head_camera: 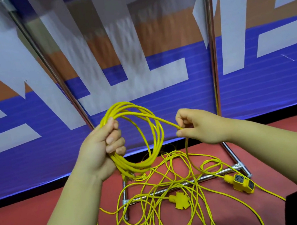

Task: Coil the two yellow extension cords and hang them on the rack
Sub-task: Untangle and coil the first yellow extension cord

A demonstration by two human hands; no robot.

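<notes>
Left hand grips the coil of yellow cord, fingers curled round its strands, held above the floor. Right hand pinches the strand leading off it. Loose cord and socket block lie tangled across the rack base bar.

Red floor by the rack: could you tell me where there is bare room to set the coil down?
Bare red floor lies left, between the blue banner and the chrome rack base, and right of the yellow socket block. Between them the loose yellow cord crowds it.
</notes>
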